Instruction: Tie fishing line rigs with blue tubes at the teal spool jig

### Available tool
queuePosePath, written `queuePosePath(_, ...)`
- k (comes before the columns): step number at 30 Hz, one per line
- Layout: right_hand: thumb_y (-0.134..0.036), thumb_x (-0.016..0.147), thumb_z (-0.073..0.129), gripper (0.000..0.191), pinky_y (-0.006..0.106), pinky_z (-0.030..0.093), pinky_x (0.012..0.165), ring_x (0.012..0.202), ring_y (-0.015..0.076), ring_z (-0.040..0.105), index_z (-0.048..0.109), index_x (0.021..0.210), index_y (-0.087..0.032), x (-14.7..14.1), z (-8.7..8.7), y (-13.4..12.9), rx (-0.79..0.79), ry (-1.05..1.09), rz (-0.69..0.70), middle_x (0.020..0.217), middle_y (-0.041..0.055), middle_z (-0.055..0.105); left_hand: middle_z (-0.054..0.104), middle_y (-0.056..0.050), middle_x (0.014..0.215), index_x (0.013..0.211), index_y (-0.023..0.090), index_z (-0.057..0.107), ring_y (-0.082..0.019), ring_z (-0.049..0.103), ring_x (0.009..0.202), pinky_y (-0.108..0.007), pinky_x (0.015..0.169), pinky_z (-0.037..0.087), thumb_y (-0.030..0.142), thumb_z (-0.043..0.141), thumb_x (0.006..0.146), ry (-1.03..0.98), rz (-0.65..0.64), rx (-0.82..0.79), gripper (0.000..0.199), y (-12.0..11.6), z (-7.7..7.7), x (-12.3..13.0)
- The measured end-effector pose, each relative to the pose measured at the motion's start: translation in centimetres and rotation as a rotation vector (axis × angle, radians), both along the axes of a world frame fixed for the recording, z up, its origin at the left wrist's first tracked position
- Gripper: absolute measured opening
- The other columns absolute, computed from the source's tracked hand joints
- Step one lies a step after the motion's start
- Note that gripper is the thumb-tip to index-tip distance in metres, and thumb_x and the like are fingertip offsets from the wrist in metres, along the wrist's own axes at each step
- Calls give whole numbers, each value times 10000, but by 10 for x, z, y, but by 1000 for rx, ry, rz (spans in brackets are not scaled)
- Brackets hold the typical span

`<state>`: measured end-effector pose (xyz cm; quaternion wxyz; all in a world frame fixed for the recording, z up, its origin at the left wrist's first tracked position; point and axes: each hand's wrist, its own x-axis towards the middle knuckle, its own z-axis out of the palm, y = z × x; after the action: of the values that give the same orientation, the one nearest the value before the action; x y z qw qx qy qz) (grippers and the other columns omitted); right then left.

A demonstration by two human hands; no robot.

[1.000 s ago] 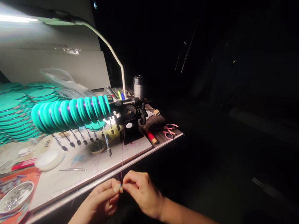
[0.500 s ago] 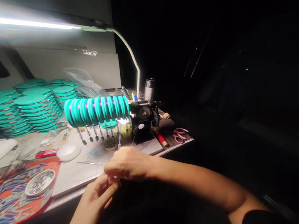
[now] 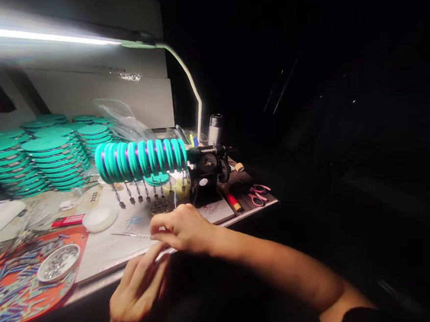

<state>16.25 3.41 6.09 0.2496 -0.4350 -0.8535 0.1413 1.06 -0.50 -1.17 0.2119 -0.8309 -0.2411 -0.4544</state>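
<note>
At the centre, two bare hands: one right hand over the near edge of the white board, thumb and forefinger bent close together, cannot tell whether around anything; one left hand just below, fingers curled, any contents hidden. Beside the right fingertips, flat on the board, one slim metal tool, contact unclear. Just beyond, one bowl of dark bits, partly covered by the right hand. Above, on one black machine, one row of teal discs, with at least six dark metal clips hanging beneath. Rightward, one red tube and one pair of pink scissors. Leftward, one white round dish and one orange-red tray, strewn with thin tubes, under one white bowl. Behind, at least five disc stacks, one bottle, one lit lamp. All around, a dark room.
</note>
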Motion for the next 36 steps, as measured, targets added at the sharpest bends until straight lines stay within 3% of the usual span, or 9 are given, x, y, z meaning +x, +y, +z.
queuePosePath(4, -231, 781, 647, 84, 173, 392, 586, 636, 110, 589, 665, 803, -152, 0, -1, 0, 2, 66, -37, 655, -10, 644, 692, -90, 909, 905, 153, 653, -203, 615, 858, -297, 797, 457, 31, 614, 703, -116, -189, -344, 240, -1, 10, -4)
queuePosePath(7, -235, 841, 577, 134, 198, 406, 629, 647, 104, 566, 635, 878, -120, 14, -14, -18, 252, 163, -8, 716, 17, 644, 680, -14, 745, 685, 197, 665, -135, 592, 667, -203, 599, 456, 189, 690, 663, -602, -185, -1252, 34, -4, 21, 2)
queuePosePath(10, -182, 900, 427, 257, 251, 361, 550, 556, 118, 473, 608, 723, -141, 31, -31, -42, 700, 127, 62, 584, -1, 552, 564, 30, 554, 539, 161, 606, -46, 414, 454, -141, 407, 316, 294, 784, 531, -972, -243, -2017, 222, -5, 30, 10)
queuePosePath(16, -62, 819, 486, 204, 232, 296, 458, 485, 93, 381, 598, 673, -151, 29, -55, -58, 972, 21, 142, 563, -26, 522, 474, 42, 536, 518, 125, 598, -26, 311, 458, -126, 380, 253, 265, 831, 457, -1088, -341, -2176, 279, -8, 35, 18)
queuePosePath(20, -211, 894, 469, 240, 217, 375, 522, 557, 101, 463, 624, 722, -150, 20, -76, -58, 538, 332, 30, 606, -2, 549, 481, 32, 603, 607, 141, 643, -46, 366, 508, -139, 429, 318, 261, 817, 503, -1098, -350, -2239, 235, -8, 33, 16)
queuePosePath(23, -338, 829, 576, 263, 198, 410, 549, 586, 96, 509, 631, 661, -143, 14, -87, -69, -71, 749, -133, 634, -4, 555, 494, 11, 676, 591, 161, 632, -83, 436, 572, -167, 477, 383, 337, 755, 583, -835, -356, -2062, 215, -2, 29, 11)
queuePosePath(25, -306, 751, 654, 220, 191, 405, 548, 571, 94, 516, 634, 607, -141, 12, -81, -80, -309, 854, -122, 607, -20, 548, 502, -2, 727, 563, 182, 613, -113, 479, 609, -198, 507, 422, 351, 686, 654, -552, -305, -1712, 206, 2, 26, 8)
queuePosePath(31, -79, 705, 644, 75, 187, 399, 589, 584, 97, 543, 679, 653, -121, 6, -8, -70, -287, 727, 5, 584, -21, 586, 562, -55, 870, 793, 202, 625, -155, 589, 760, -229, 643, 472, 123, 488, 797, -74, 64, -390, 158, -3, 10, -3)
queuePosePath(36, -50, 699, 667, 107, 160, 393, 548, 535, 63, 507, 619, 628, -113, -18, 31, -4, -605, 651, 85, 560, -56, 557, 655, -102, 899, 907, 139, 650, -201, 625, 827, -280, 750, 481, 7, 629, 693, 45, 170, 144, 252, -3, 9, -13)
